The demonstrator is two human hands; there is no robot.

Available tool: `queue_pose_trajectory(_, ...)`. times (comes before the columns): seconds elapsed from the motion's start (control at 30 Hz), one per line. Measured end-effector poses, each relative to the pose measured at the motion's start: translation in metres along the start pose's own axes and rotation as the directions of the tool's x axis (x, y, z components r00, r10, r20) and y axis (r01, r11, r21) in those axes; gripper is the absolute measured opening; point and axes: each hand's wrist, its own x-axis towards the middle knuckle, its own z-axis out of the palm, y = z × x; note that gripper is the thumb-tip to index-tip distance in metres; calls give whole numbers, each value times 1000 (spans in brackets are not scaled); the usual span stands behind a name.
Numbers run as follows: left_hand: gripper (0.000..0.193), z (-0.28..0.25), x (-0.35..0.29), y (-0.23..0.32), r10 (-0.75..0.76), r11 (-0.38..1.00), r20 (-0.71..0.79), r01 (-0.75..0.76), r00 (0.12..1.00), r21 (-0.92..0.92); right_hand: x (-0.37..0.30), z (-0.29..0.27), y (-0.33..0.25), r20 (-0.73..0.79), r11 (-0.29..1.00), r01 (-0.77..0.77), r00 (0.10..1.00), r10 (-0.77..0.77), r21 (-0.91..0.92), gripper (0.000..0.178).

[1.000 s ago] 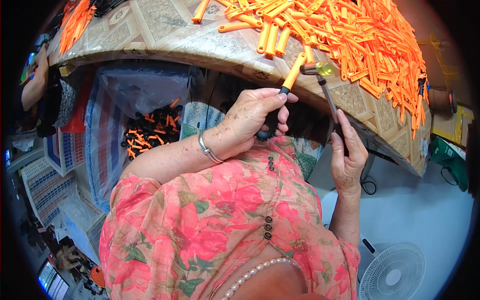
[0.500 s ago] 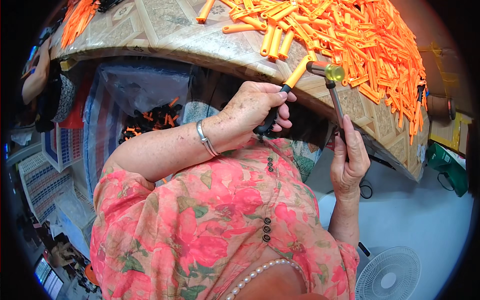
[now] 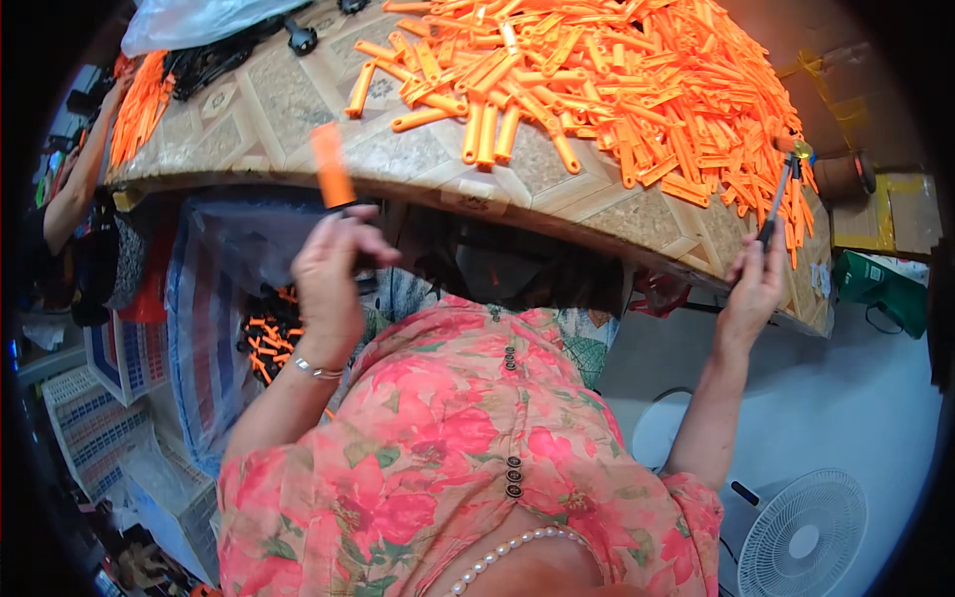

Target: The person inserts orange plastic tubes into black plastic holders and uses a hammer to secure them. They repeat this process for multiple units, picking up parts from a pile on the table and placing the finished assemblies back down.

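My left hand [image 3: 333, 279], blurred by motion, is raised over the near table edge at the left. It grips a black part with an orange handle [image 3: 331, 164] pointing up; the fingers hide most of the black part. My right hand [image 3: 754, 289] is closed round the dark grip of a small hammer [image 3: 779, 204] at the table's right end. The hammer's head, with a yellow-green face, lies over the edge of a big pile of loose orange handles [image 3: 597, 90].
The patterned table [image 3: 259, 109] curves across the top. Below its left side, a striped bag [image 3: 199, 348] holds orange-and-black pieces [image 3: 271, 338]. Black parts [image 3: 301, 38] and a plastic bag [image 3: 199, 22] lie at the back left. A white fan [image 3: 802, 540] stands lower right. Another person's arm [image 3: 80, 184] reaches in at the left.
My left hand has carried the orange-handled piece left, away from the hammer. My right hand has moved the hammer right, to the pile's edge. The view has shifted a little.
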Motion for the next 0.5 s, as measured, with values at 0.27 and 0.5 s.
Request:
queue_pose_trajectory(0.27,65,-291,16,-58,-482,809,-682,-20,549,-588,148,-109,87,-86,784,113,975,-207,-610,50)
queue_pose_trajectory(0.5,47,-153,10,-22,-262,917,-465,68,845,-393,127,-49,67,197,262,441,756,-624,-858,46)
